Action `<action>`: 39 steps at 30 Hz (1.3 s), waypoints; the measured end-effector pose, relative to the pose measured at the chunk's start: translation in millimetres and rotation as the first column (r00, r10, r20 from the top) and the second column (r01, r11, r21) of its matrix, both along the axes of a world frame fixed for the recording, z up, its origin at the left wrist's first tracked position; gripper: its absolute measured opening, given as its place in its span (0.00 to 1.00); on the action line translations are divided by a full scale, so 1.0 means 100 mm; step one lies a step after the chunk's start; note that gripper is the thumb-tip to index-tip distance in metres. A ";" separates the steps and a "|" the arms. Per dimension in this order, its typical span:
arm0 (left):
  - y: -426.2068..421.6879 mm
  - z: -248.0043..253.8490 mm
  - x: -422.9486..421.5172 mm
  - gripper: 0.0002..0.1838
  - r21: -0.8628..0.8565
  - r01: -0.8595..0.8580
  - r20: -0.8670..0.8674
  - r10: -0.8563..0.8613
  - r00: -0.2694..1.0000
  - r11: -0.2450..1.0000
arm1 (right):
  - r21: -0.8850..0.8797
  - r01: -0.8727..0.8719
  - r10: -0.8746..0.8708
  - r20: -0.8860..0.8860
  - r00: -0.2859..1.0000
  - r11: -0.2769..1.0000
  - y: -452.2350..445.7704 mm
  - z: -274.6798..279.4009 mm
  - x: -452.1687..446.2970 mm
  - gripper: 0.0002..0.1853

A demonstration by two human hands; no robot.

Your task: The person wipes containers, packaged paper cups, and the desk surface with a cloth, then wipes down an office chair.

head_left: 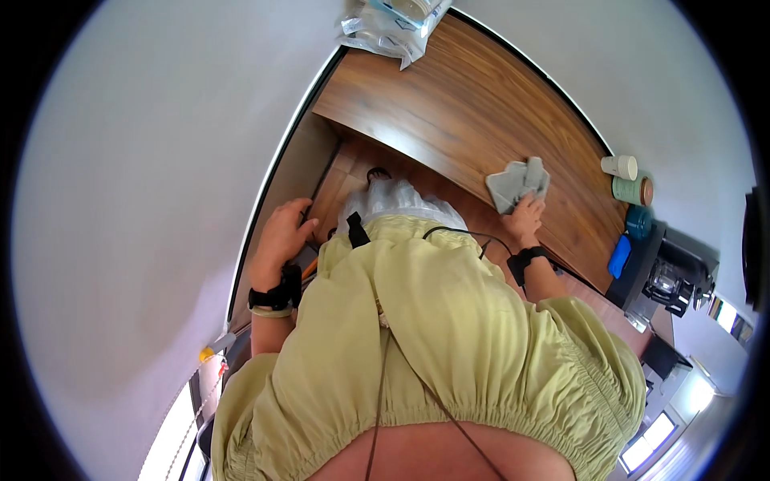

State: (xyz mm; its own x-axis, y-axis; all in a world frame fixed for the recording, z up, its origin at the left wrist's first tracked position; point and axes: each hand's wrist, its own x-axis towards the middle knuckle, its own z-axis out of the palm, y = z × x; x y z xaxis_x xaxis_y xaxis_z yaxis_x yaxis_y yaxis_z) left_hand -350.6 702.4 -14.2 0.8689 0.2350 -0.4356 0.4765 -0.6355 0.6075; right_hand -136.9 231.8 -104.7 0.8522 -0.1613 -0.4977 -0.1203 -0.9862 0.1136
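Head view: grey cloth [505, 186] at 2 o'clock, on the wood-grain worktop [449, 96], near its front edge, partly bunched up on top. Right hand [525, 215] just past 2 o'clock, touching the cloth's near edge, fingers bent onto it; can't tell if the grip pinches the fabric or only presses down. Black strap on that wrist.

Left hand [282, 232] at 9 o'clock, near the side panel and well apart from the cloth. Its grip is spread, thumb apart from the loosely curved fingers. Black wrist device plus a pale band.

Clear plastic bag [385, 36] at 12 o'clock, blue printing on it, too small to read. Between 2 and 3 o'clock, along the worktop's far edge: stacked paper cups [620, 167], with small marks, illegible, right beside a green container [630, 191]. At 3 o'clock: teal container [638, 222], bright blue item [619, 256], and black coffee machine [678, 272], brand unreadable.
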 end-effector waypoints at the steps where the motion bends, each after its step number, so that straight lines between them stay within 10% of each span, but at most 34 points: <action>1: 0.00 -0.01 0.02 0.22 -0.001 0.001 -0.007 -0.001 1.000 1.000 | 0.006 -0.109 0.109 0.017 0.994 0.994 0.21 0.06 0.02 0.59; 16: -0.52 -0.03 0.63 0.27 -0.012 -0.043 0.129 0.044 0.991 0.999 | 0.320 -0.837 0.862 0.104 0.497 0.444 2.25 0.20 0.61 0.63; 19: -0.62 -0.30 0.82 0.29 -0.231 0.018 0.343 0.064 0.937 0.973 | 0.382 -0.797 0.853 0.039 0.520 0.469 2.54 0.24 0.61 0.63; 21: -0.71 -0.55 0.98 0.34 -0.578 -0.087 0.160 0.217 0.963 0.811 | 0.491 -0.767 0.864 0.055 0.501 0.414 2.65 0.25 0.63 0.60; 26: -1.13 -1.10 1.48 0.53 -0.530 -0.358 0.212 0.529 0.822 0.769 | 0.917 -0.273 0.723 -0.024 0.690 0.291 2.55 0.26 0.52 0.50; 32: -1.65 -1.02 1.62 0.53 -0.619 -0.658 0.057 0.860 0.507 0.429 | 0.932 0.158 0.537 -0.320 0.780 0.327 2.05 0.49 0.42 0.37; 39: -1.61 -1.30 1.48 0.39 -0.691 -0.681 -0.088 0.907 0.411 0.242 | 0.772 -0.194 0.495 -0.174 0.851 0.606 1.34 0.21 0.93 0.25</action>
